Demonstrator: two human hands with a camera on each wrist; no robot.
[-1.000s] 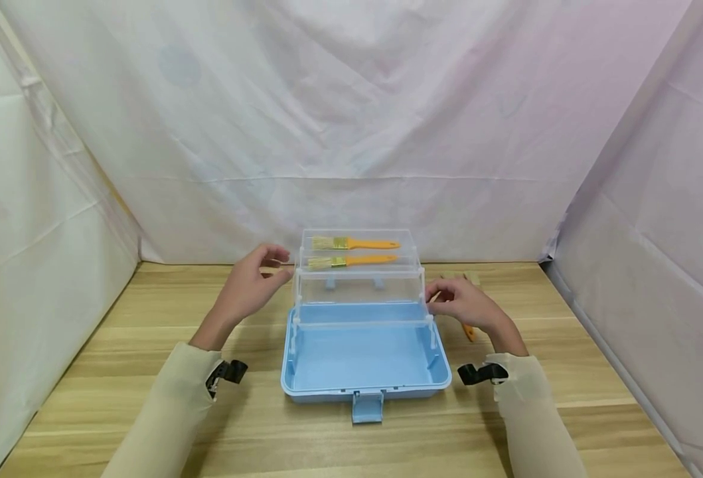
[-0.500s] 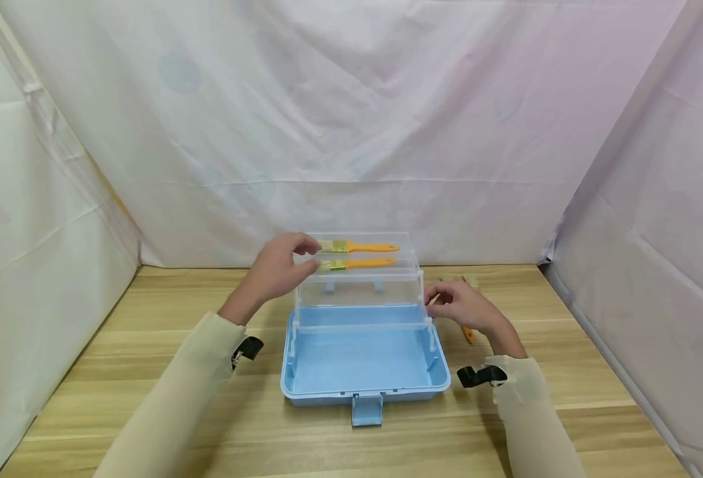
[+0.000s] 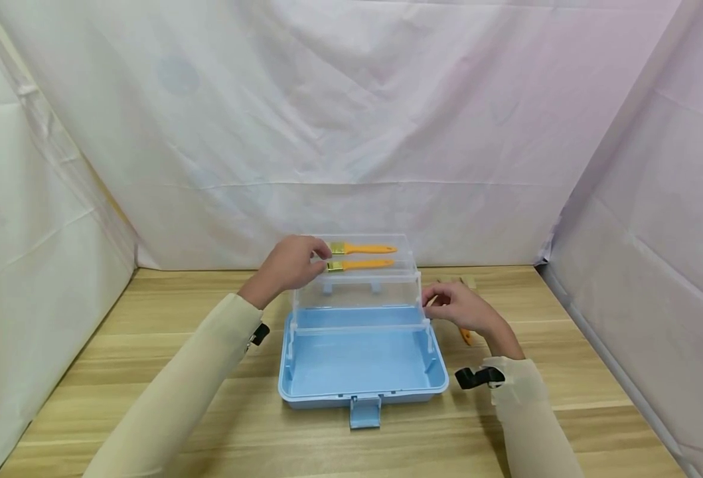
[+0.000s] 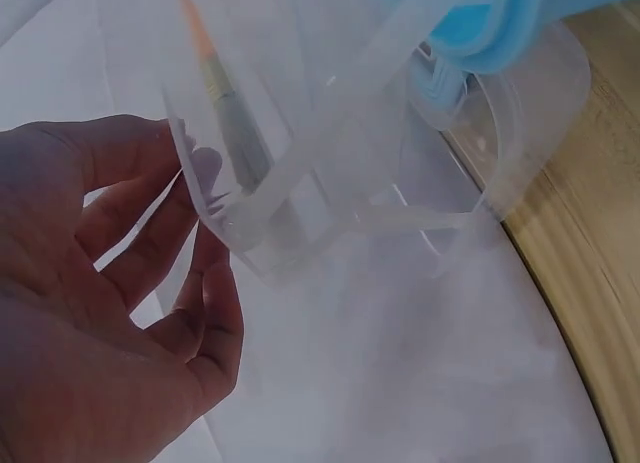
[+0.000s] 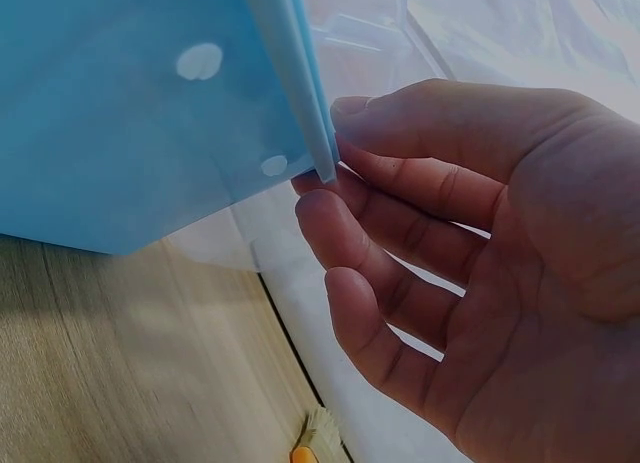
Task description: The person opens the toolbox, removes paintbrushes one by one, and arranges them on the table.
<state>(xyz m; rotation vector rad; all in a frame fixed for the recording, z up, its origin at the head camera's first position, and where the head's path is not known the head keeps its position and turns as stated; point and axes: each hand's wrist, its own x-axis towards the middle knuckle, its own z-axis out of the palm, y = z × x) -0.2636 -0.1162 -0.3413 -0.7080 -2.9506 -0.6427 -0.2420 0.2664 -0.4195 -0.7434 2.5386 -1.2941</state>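
A light blue storage box (image 3: pixel 363 364) stands unlatched, its clear cantilever trays (image 3: pixel 358 279) raised at the back. Two paintbrushes with orange handles lie across the top tray: a rear paintbrush (image 3: pixel 369 249) and a front paintbrush (image 3: pixel 370 264). My left hand (image 3: pixel 291 263) is at that tray's left end and hides the bristles; in the left wrist view thumb and fingers pinch the clear tray wall (image 4: pixel 190 173). At the box's back right corner, my right hand (image 3: pixel 461 307) pinches the blue rim (image 5: pixel 300 83) between thumb and fingers.
Behind my right hand another orange-handled brush (image 3: pixel 466 336) lies on the wooden table (image 3: pixel 542 398), partly hidden; its bristles (image 5: pixel 322 428) show in the right wrist view. A blue latch (image 3: pixel 365 413) hangs at the box's front. White cloth (image 3: pixel 351 133) encloses the back and sides.
My left hand has moved right and forward from beside the box onto the top tray's left end, covering the brush bristles. The right hand stays at the box's right side.
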